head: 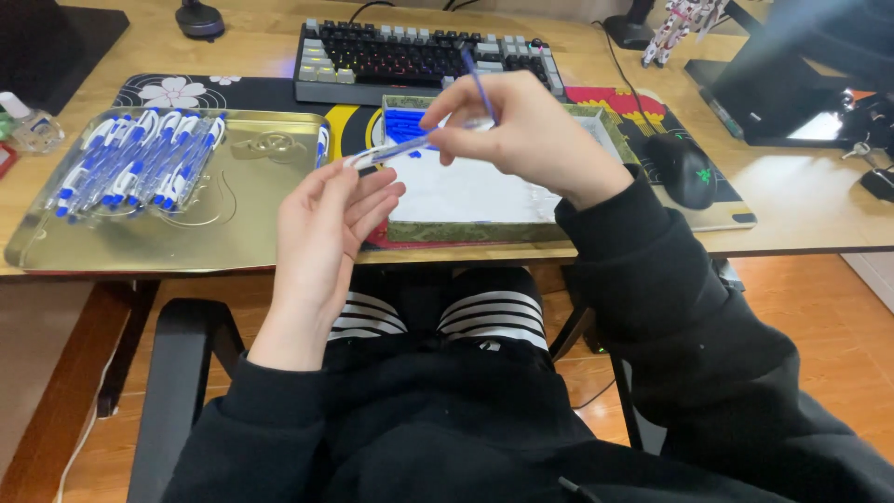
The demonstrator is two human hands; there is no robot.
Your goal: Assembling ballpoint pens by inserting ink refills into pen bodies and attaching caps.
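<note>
The pen barrel (391, 151), clear with blue, sits pinched between the thumb and fingertips of your right hand (521, 140), and a thin blue refill (479, 84) sticks up from the same closed grip. Your left hand (326, 228) is open, fingers loosely spread, its fingertips just touching the barrel's near end. Both hands hover over the front edge of the desk (819, 214), above your lap. Behind the barrel lies a shallow green-rimmed box (466, 231); to its left a gold tray (186, 242) holds a row of finished pens (140, 163), leaving bare tray nearer the barrel. A keyboard (419, 56) lies beyond, a black mouse (684, 168) to the right.
</note>
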